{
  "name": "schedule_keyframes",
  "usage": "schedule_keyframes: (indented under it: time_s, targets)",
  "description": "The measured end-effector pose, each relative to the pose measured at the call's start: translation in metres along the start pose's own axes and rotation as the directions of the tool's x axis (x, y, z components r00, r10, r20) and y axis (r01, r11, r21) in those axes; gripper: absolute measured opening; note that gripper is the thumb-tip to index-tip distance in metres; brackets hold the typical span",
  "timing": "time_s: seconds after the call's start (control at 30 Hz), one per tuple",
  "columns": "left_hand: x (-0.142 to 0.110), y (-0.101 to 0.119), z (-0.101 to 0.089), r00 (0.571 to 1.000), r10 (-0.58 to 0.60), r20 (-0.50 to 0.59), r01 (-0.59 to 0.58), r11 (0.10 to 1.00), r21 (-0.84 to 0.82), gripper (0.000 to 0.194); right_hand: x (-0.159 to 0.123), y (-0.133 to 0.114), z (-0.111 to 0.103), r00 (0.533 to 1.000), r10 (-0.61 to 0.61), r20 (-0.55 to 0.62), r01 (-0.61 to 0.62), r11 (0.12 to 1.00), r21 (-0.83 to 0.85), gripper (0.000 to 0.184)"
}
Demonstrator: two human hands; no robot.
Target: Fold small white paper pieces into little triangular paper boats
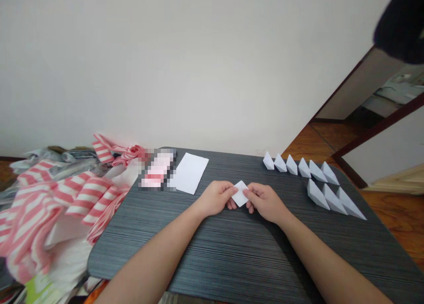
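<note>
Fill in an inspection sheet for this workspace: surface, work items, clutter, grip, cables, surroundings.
Surface: dark table with a streaked finish.
Work items: small folded white paper between the hands; nine folded paper boats at the right, six in the back row and three in the front row; white paper lying flat at the left, sheet or stack unclear.
Clutter: pixelated item, unidentifiable; pink-and-white striped fabric heaped beside the table's left edge.
Grip: left hand and right hand pinch the folded paper from opposite sides.
Cables: nothing seen.
Surroundings: pale wall behind; wood floor at right; dark, unclear shape upper right.
</note>
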State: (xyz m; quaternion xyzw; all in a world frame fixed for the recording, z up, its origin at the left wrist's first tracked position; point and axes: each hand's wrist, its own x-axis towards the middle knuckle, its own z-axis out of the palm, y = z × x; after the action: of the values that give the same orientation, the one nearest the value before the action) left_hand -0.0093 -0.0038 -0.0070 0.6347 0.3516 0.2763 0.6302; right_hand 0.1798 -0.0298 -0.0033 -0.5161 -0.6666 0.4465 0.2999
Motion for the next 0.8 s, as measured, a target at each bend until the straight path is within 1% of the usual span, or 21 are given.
schedule_keyframes:
  time_s: [0.17, 0.37, 0.43, 0.53, 0.6, 0.73, 0.8]
  targets:
    - [-0.0002, -0.0005, -0.0019, 1.0, -0.001, 0.002, 0.001, 0.999, -0.035, 0.041, 0.0014, 0.0035, 0.0021, 1.0, 0.013, 0.001, -0.013, 0.998, 0.063, 0.029]
    - [0.0053, -0.0052, -0.0023, 0.999, -0.029, -0.042, 0.018, 0.972, -0.234, 0.046, 0.0014, 0.0071, 0.0005, 0.999, 0.034, -0.016, -0.032, 0.993, 0.115, 0.031]
    - [0.0054, -0.0056, -0.002, 0.999, -0.023, -0.036, 0.014, 0.976, -0.219, 0.044, 0.0009, 0.0066, -0.0004, 0.999, 0.038, -0.022, -0.035, 0.993, 0.116, 0.032]
    - [0.0036, -0.0053, -0.0013, 1.0, -0.007, -0.007, 0.006, 0.994, -0.111, 0.036, 0.0005, 0.0044, -0.0004, 0.999, 0.035, -0.012, -0.034, 0.994, 0.102, 0.033]
    - [0.0023, -0.0049, -0.001, 1.0, -0.016, 0.003, 0.016, 0.997, -0.072, 0.033, 0.0006, 0.0031, 0.0004, 0.999, 0.038, -0.002, -0.037, 0.994, 0.102, 0.034]
    - [0.0021, -0.0037, -0.0017, 1.0, -0.022, 0.017, 0.024, 0.996, -0.084, 0.036, 0.0009, 0.0039, 0.0019, 0.998, 0.058, -0.004, -0.057, 0.989, 0.135, 0.033]
    - [0.0031, -0.0032, -0.0026, 1.0, -0.015, 0.019, 0.017, 0.992, -0.128, 0.038, 0.0009, 0.0055, 0.0015, 0.998, 0.067, -0.021, -0.063, 0.987, 0.15, 0.033]
